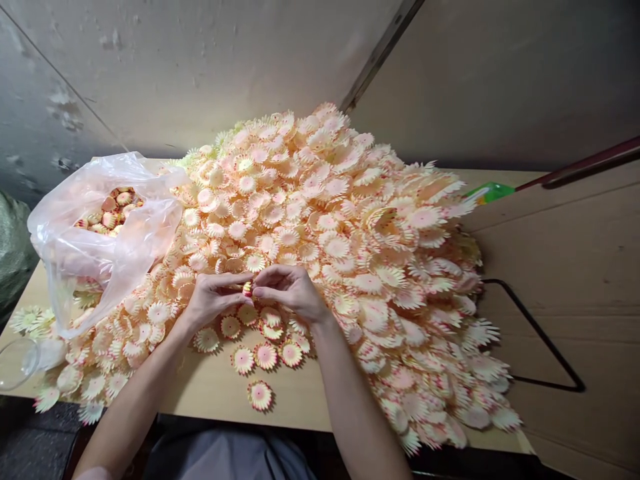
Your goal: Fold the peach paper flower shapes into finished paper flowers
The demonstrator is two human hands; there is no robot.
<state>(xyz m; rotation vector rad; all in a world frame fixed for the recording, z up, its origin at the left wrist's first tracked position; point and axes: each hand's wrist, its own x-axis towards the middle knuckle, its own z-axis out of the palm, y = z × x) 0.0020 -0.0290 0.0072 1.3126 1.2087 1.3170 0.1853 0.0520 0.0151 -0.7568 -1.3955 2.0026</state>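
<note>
My left hand [214, 297] and my right hand [287, 288] meet over the front of a large heap of pale pink and cream flower-shaped pieces [300, 220]. Between the fingertips of both hands is a small curled yellow and red piece [247, 289]. My left thumb and fingers close on it from the left; my right thumb and forefinger pinch at its right side. Below my hands several open flower pieces with red tips lie loose, one flower piece [260, 395] nearest the table's front edge.
A plastic bag [115, 257] holding small curled pieces [107, 213] sits at the left. A clear round container [20, 363] lies at the far left of the table [200, 390]. Cardboard [575, 320], a bent black rod [540, 327] and a green item [495, 192] are at the right.
</note>
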